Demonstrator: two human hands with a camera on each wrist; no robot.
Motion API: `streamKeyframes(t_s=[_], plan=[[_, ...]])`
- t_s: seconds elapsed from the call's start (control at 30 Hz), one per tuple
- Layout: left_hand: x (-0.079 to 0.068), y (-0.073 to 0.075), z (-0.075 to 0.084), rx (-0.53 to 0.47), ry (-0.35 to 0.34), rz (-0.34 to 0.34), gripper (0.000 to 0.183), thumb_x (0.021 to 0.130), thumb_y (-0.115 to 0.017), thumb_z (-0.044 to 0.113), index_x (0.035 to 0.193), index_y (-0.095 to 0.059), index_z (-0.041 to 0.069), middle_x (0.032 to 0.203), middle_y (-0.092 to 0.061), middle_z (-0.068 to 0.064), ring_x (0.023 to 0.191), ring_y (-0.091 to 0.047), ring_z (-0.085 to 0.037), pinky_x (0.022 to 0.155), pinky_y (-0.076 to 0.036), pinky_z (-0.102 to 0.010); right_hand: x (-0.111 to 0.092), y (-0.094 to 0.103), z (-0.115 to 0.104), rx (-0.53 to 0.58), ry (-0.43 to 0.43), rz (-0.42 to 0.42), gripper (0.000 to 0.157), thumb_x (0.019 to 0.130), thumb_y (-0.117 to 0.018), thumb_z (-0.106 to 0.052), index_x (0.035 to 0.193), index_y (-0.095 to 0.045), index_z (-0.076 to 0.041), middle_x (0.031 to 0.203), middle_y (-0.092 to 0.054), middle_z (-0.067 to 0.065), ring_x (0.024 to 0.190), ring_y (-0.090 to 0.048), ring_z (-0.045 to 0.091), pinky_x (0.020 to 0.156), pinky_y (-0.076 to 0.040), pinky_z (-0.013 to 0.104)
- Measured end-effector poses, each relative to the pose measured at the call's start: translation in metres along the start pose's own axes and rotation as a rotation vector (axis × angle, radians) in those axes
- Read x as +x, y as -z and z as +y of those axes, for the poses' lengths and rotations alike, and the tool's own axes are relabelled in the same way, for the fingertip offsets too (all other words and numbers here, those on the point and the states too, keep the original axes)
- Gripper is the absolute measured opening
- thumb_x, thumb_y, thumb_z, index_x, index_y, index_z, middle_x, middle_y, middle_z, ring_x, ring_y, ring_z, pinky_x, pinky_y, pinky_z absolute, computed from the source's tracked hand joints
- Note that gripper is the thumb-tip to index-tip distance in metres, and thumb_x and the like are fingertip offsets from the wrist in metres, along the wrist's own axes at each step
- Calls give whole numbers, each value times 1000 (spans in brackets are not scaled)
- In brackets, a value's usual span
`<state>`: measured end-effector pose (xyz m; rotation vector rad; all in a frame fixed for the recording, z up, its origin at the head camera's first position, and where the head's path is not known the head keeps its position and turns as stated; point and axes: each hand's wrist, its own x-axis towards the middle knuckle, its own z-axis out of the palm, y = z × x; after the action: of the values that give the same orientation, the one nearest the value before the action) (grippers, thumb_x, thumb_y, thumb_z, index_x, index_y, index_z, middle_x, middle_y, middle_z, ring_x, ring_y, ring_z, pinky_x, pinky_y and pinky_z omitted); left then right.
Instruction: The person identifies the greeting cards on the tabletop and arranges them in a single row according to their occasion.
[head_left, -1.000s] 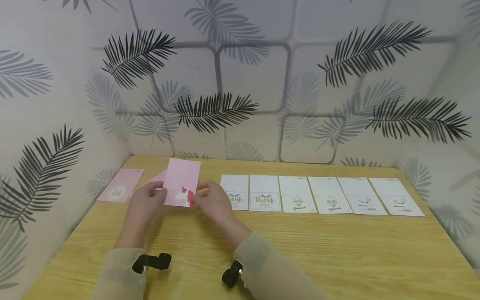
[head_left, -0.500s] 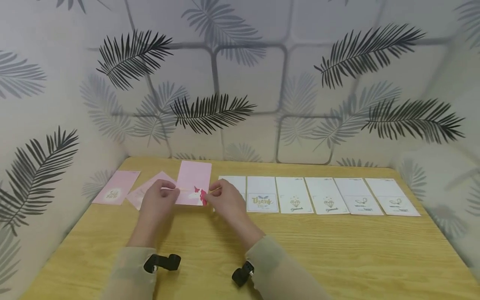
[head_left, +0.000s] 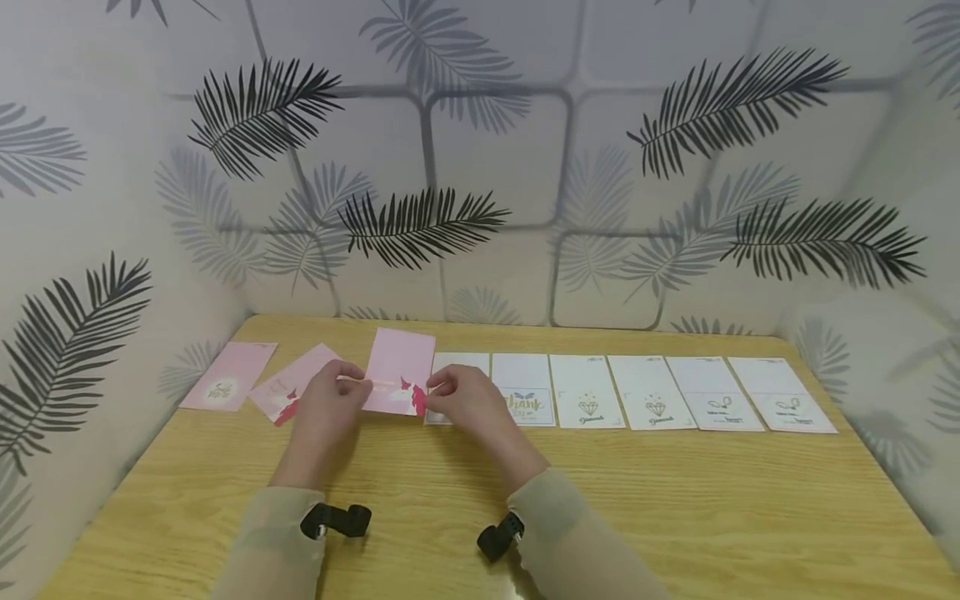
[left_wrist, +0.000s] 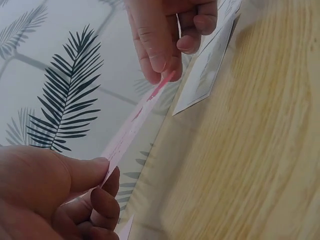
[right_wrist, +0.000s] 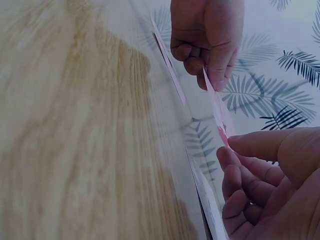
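Observation:
A pink card (head_left: 401, 358) with a white and red unicorn print along its lower part is held between both hands. The left hand (head_left: 333, 404) pinches its left edge between thumb and fingers; the right hand (head_left: 468, 404) pinches its lower right edge. Both wrist views show the card edge-on, raised off the table. Left of the left hand, a second pink card (head_left: 296, 375) with a red patch lies tilted, partly covered by that hand. Further left rests a pink card (head_left: 228, 377) with a pale round print.
Right of the held card, several white cards form a row: a "Thank you" card (head_left: 522, 375) partly behind the right hand, diamond cards (head_left: 587, 392) and leaf-print cards (head_left: 716, 393). Everything lies on a wooden table (head_left: 600, 508) before a leaf-patterned wall (head_left: 510, 167).
Both hands have moved right with the pink unicorn card, which now overlaps the leftmost white card. The tilted pink card on the left has come more into view.

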<state>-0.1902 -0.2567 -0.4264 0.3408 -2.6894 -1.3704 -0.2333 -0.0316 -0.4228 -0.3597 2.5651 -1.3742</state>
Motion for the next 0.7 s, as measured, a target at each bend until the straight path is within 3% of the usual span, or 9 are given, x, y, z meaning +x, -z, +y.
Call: streamKeyframes(t_s=[0.37,0.5,0.7], plan=[[3,-3,-6,21,72,4,29,113,-62,20,135,-59,1,131,-67,-27,118,-64,-40,104,-51,-57,2,-6,7,-73,89,-89,26,104,-77,-18,129,-79,-9,110,-77,1,97,-68,19,89,-57,41],[6,-5,-9,63,87,4,28,113,-62,22,133,-60,3,130,-69,-25,118,-66,-40,102,-52,-57,3,-12,7,-208,167,-89,29,104,-76,-18,132,-80,-12,124,-76,3,110,-66,26,96,-55,44],[9,-9,-13,157,51,29,25,111,-64,23,128,-62,4,123,-73,-22,112,-68,-38,98,-51,-57,0,-15,3,-451,270,-105,29,104,-76,-23,132,-81,-16,142,-70,7,132,-57,36,111,-48,48]])
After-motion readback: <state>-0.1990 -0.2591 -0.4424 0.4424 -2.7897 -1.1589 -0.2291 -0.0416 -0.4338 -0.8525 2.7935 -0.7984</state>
